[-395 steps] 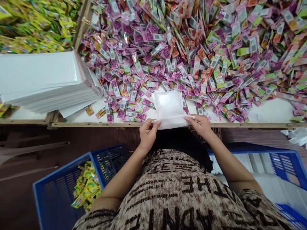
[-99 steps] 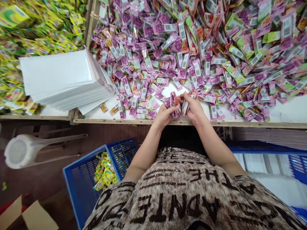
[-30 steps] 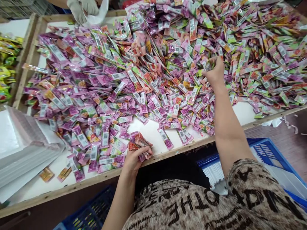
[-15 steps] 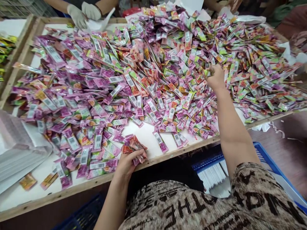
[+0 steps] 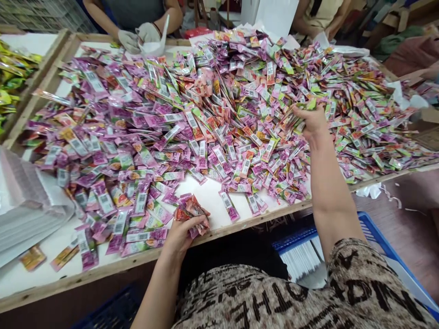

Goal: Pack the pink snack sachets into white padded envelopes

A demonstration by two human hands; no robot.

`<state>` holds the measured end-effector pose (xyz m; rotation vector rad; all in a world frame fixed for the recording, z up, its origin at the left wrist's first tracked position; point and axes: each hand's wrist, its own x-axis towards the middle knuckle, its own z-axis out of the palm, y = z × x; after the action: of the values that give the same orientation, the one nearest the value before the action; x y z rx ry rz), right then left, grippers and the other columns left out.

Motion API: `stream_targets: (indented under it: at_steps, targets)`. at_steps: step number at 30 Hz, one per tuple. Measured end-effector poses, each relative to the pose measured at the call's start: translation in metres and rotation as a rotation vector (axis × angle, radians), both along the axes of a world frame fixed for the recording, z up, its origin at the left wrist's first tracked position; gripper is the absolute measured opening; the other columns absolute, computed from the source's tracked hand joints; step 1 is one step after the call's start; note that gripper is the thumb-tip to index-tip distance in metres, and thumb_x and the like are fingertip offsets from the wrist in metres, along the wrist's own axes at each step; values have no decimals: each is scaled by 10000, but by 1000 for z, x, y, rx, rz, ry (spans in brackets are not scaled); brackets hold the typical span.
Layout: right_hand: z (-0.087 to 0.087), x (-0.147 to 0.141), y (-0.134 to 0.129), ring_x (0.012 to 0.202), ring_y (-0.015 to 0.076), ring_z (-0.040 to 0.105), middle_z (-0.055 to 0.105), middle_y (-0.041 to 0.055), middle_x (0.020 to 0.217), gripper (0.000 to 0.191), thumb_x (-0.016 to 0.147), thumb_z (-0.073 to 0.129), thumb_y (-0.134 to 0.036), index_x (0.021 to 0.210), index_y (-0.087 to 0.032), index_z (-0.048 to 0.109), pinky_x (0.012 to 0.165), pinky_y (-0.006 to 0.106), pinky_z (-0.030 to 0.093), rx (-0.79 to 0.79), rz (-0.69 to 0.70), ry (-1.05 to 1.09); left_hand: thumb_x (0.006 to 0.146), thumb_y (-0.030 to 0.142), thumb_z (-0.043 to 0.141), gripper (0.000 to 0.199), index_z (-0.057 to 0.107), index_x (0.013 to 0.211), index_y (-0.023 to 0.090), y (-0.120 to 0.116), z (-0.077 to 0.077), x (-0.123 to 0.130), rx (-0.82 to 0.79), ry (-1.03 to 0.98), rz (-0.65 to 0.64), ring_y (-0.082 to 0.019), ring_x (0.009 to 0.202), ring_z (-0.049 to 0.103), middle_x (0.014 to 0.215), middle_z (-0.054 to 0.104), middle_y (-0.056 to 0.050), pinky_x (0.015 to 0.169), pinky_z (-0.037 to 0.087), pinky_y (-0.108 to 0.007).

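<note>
My left hand is closed around a small bunch of red and pink sachets, held just above the table's front edge. Out over the right part of the heap, my right hand grips several green-ended sachets between thumb and fingers. A wide heap of slim stick sachets in purple, pink, green and orange, many with barcodes, covers most of the white tabletop. A few single sachets lie apart near the front edge.
Wooden rails border the table. White bags are stacked at the left; yellow packets lie beyond the left rail. A blue crate with white packs stands below, right. Across the table, a co-worker's gloved hands hold a white bag.
The view has tilted up a little, showing more of the far side. My right hand has turned and now shows green-ended sachets in its grip. My left hand keeps its bunch.
</note>
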<state>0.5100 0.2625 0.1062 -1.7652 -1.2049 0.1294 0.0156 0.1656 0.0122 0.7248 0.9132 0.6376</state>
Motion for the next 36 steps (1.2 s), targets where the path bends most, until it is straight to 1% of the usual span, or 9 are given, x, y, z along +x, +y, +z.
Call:
stream_targets:
  at_steps: [4, 8, 13, 18, 23, 26, 29, 33, 36]
  targets:
    - [13, -33, -39, 849, 282, 691, 699, 86, 813, 511, 775, 631, -682, 846, -179, 690, 751, 486, 564, -12, 177, 382, 667, 176, 800, 343, 667, 981, 135, 0, 1, 0, 11, -39, 31, -181, 514, 639, 749, 727, -68, 425, 478, -250]
    - [3, -105, -63, 764, 252, 686, 673, 36, 750, 433, 657, 794, -575, 812, -189, 676, 704, 450, 584, -116, 294, 716, 635, 157, 809, 429, 639, 1029, 158, -3, 8, 3, 1, -100, 38, -170, 565, 657, 824, 728, -56, 516, 538, -274]
    - [-34, -237, -83, 794, 215, 669, 694, 37, 836, 339, 603, 876, -394, 800, -198, 682, 803, 438, 571, -331, 462, 852, 627, 170, 827, 372, 681, 967, 135, -7, 20, 21, 101, -97, 71, -192, 737, 692, 928, 733, -81, 641, 566, -281]
    - [-86, -330, -100, 904, 218, 661, 703, 32, 929, 349, 699, 772, -461, 929, -223, 661, 927, 413, 530, -174, 465, 872, 589, 232, 881, 394, 664, 909, 156, -13, 10, 27, 189, 41, 120, -185, 560, 637, 692, 693, -22, 532, 541, -300]
    - [-113, -354, -118, 1010, 240, 647, 690, 52, 1030, 456, 808, 632, -608, 1076, -239, 629, 979, 419, 507, -227, 397, 825, 568, 236, 897, 423, 655, 909, 169, -16, -3, 13, 157, 47, 120, -185, 550, 635, 690, 684, -19, 505, 528, -293]
    - [-113, -352, -125, 1178, 254, 594, 657, 66, 1197, 566, 826, 567, -695, 1174, -255, 639, 1088, 417, 440, -287, 492, 786, 561, 213, 904, 522, 668, 1027, 179, -16, -4, 6, 179, 2, 7, -206, 648, 675, 775, 712, -37, 565, 546, -294]
    - [-108, -344, -127, 1338, 273, 487, 566, 71, 1370, 728, 783, 572, -761, 1329, -280, 585, 1174, 438, 348, -370, 595, 740, 566, 221, 903, 532, 669, 1042, 175, -14, -5, 4, 197, -17, -69, -198, 603, 655, 750, 710, -37, 548, 541, -301]
    - [-101, -338, -130, 1399, 305, 415, 523, 97, 1422, 836, 723, 627, -781, 1380, -270, 557, 1212, 474, 272, -433, 645, 618, 536, 198, 906, 483, 677, 961, 169, -15, -11, 6, 249, 21, 53, -217, 731, 681, 840, 720, -50, 652, 566, -312]
    - [-97, -342, -139, 1406, 319, 408, 481, 123, 1469, 909, 712, 680, -743, 1451, -253, 478, 1202, 481, 283, -405, 547, 605, 519, 180, 902, 478, 674, 939, 176, -16, -14, 7, 268, 63, 128, -219, 766, 677, 858, 711, -42, 674, 564, -312]
